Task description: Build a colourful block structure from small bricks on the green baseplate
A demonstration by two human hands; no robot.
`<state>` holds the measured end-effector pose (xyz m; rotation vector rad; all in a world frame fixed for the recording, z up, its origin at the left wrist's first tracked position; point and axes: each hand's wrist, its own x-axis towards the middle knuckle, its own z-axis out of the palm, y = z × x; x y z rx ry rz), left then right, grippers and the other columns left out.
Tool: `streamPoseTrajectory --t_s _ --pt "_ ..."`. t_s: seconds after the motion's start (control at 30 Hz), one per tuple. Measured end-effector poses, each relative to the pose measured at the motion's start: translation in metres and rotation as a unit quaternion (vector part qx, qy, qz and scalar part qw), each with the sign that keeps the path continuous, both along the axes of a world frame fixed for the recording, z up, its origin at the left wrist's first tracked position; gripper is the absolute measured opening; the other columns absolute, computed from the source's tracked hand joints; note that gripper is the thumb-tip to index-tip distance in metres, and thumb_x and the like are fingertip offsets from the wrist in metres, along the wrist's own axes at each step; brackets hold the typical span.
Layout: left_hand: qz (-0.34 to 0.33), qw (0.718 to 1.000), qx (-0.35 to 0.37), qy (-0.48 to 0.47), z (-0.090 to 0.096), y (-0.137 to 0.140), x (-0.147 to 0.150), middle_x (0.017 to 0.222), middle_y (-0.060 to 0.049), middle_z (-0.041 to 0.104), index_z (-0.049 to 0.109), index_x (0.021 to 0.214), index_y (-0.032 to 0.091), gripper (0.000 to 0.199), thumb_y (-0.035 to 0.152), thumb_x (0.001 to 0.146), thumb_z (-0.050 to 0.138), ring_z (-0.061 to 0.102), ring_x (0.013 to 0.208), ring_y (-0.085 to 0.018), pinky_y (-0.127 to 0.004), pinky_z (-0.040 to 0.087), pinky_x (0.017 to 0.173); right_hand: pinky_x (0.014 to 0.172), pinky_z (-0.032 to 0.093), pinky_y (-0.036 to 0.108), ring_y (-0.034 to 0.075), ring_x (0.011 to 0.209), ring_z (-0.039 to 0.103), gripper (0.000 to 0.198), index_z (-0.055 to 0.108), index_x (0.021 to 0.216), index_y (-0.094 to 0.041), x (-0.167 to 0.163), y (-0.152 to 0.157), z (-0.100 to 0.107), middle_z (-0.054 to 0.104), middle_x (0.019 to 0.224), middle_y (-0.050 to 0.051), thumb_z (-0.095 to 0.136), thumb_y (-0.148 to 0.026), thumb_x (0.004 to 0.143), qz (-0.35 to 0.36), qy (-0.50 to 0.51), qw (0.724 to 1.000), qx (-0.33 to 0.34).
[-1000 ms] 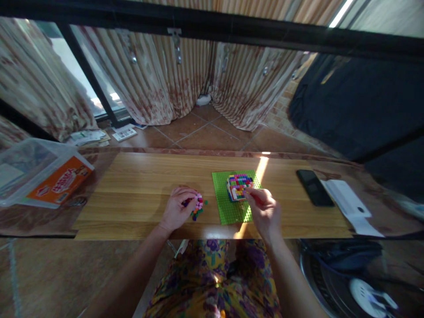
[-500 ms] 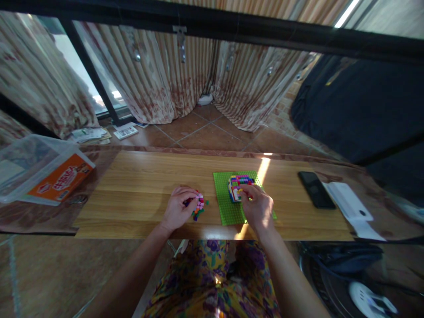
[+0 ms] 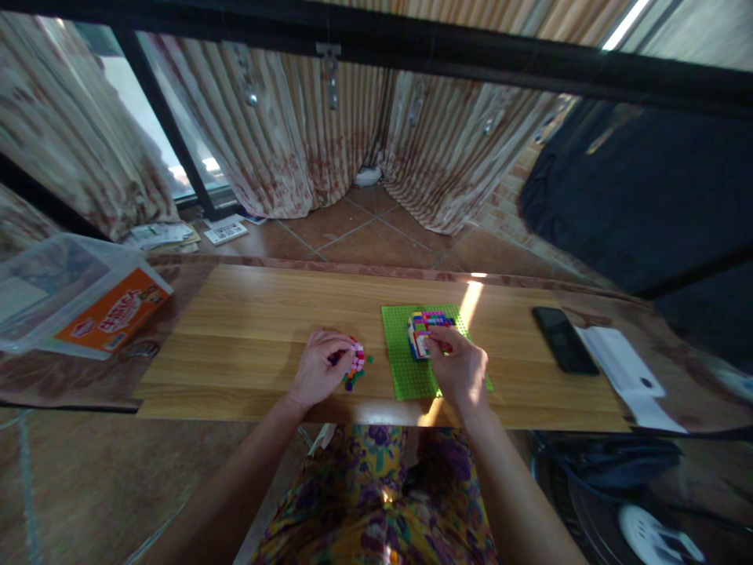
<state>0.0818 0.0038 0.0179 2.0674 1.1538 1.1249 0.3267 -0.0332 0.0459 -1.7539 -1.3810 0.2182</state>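
My left hand rests at the left side of a small pile of loose toy bricks, pink, red, orange, green and blue. Its thumb and fingertips are closed together over the edge of the pile, and what they pinch is too small to make out. A green studded baseplate lies to the right, carrying a low, many-coloured brick structure with walls. My right hand reaches over the baseplate, its thumb and index finger pinched on a toy brick at the near side of the structure. The hand hides part of the structure.
A single green brick lies between pile and baseplate. A black phone and a white box lie at the right. On the left stands a clear plastic tub with an orange label. Curtains hang beyond the wooden board.
The view has shifted slightly. Both hands stay at about the same places, the left at the pile and the right at the structure, with only slight finger movement.
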Motion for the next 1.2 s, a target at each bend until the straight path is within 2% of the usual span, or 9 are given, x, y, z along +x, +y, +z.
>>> streamPoseTrajectory --t_s 0.13,0.23,0.47,0.9,0.97,1.1,1.2 --pt "0.001 1.0 0.007 -0.003 0.001 0.0 0.0 0.088 -0.004 0.074 0.07 0.078 0.021 0.009 0.023 0.081 0.063 0.065 0.087 -0.019 -0.04 0.048 0.088 0.066 0.054 0.029 0.016 0.063 0.067 0.023 0.075 0.087 -0.021 0.001 -0.001 0.002 0.075 0.078 0.003 0.058 -0.032 0.077 -0.015 0.02 1.0 -0.005" --pt "0.0 1.0 0.007 -0.001 0.001 0.0 0.001 0.088 -0.004 0.074 0.071 0.078 0.022 0.009 0.023 0.081 0.063 0.065 0.088 -0.019 -0.04 0.047 0.089 0.067 0.055 0.029 0.017 0.066 0.068 0.023 0.075 0.088 -0.02 0.0 0.0 0.005 0.076 0.079 0.003 0.058 -0.031 0.077 -0.021 0.027 0.999 -0.004" --pt "0.001 1.0 0.005 0.002 -0.001 0.001 0.001 0.089 -0.004 0.074 0.071 0.079 0.022 0.009 0.024 0.081 0.063 0.066 0.088 -0.019 -0.04 0.048 0.089 0.068 0.056 0.032 0.02 0.071 0.07 0.026 0.074 0.092 -0.018 -0.001 0.008 -0.002 0.075 0.076 0.004 0.062 -0.032 0.073 -0.047 0.111 0.993 -0.017" --pt "-0.002 1.0 0.001 0.006 -0.003 0.001 0.0 0.091 -0.004 0.074 0.071 0.08 0.022 0.009 0.025 0.082 0.063 0.066 0.091 -0.02 -0.04 0.048 0.089 0.064 0.052 0.029 0.019 0.066 0.068 0.022 0.072 0.089 -0.02 -0.006 0.012 0.004 0.073 0.072 0.003 0.058 -0.027 0.073 -0.064 0.067 0.995 -0.047" --pt "-0.006 1.0 0.005 0.01 -0.003 0.001 0.0 0.092 -0.004 0.074 0.072 0.081 0.023 0.01 0.026 0.083 0.062 0.066 0.091 -0.02 -0.04 0.048 0.089 0.063 0.052 0.029 0.018 0.065 0.067 0.022 0.071 0.09 -0.019 -0.005 0.011 0.001 0.073 0.071 0.003 0.059 -0.028 0.074 -0.061 0.076 0.995 -0.036" --pt "-0.006 1.0 0.012 0.018 -0.005 0.001 0.0 0.093 -0.004 0.074 0.072 0.084 0.023 0.012 0.027 0.085 0.061 0.065 0.093 -0.02 -0.041 0.047 0.091 0.064 0.053 0.029 0.017 0.064 0.066 0.024 0.069 0.095 -0.018 -0.012 0.002 -0.001 0.073 0.075 0.004 0.059 -0.033 0.08 -0.063 0.126 0.989 0.037" --pt "-0.007 1.0 0.009 0.026 -0.005 0.0 -0.001 0.095 -0.004 0.074 0.071 0.086 0.023 0.012 0.026 0.085 0.06 0.064 0.094 -0.02 -0.041 0.046 0.092 0.072 0.054 0.03 0.017 0.073 0.066 0.022 0.07 0.093 -0.02 -0.028 -0.009 0.005 0.073 0.084 0.005 0.054 -0.034 0.086 -0.017 0.079 0.994 0.07"
